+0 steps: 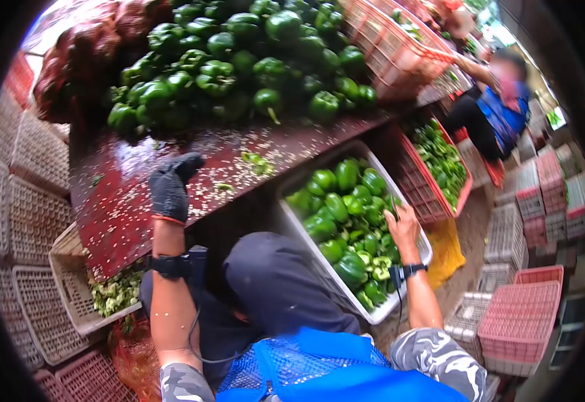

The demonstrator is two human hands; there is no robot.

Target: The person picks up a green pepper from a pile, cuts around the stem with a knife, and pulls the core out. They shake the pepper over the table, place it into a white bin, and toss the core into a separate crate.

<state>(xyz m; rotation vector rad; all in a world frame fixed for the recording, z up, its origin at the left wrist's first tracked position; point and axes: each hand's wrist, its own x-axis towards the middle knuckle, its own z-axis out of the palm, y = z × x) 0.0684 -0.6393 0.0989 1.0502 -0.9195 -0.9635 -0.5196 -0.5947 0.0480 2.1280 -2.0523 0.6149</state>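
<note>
My left hand [175,186], in a dark glove, is above the near edge of the red tabletop [125,221]. Its fingers are bent together toward the right, and no object shows in them. My right hand [404,231] is bare, over the right side of a white crate [292,221] filled with green bell peppers [336,208]. Those fingers are closed around something thin and dark that I cannot make out. Some peppers in the crate are cut open, with pale insides showing. Behind the tabletop's front part rises a big heap of whole green bell peppers [239,63].
Pale seeds and green scraps [257,163] litter the tabletop. Red mesh sacks [94,53] stand back left. A scrap crate [71,268] is at lower left. A red crate of peppers [426,181] adjoins mine; another person [500,107] sits beyond. Stacked crates [517,321] line both sides.
</note>
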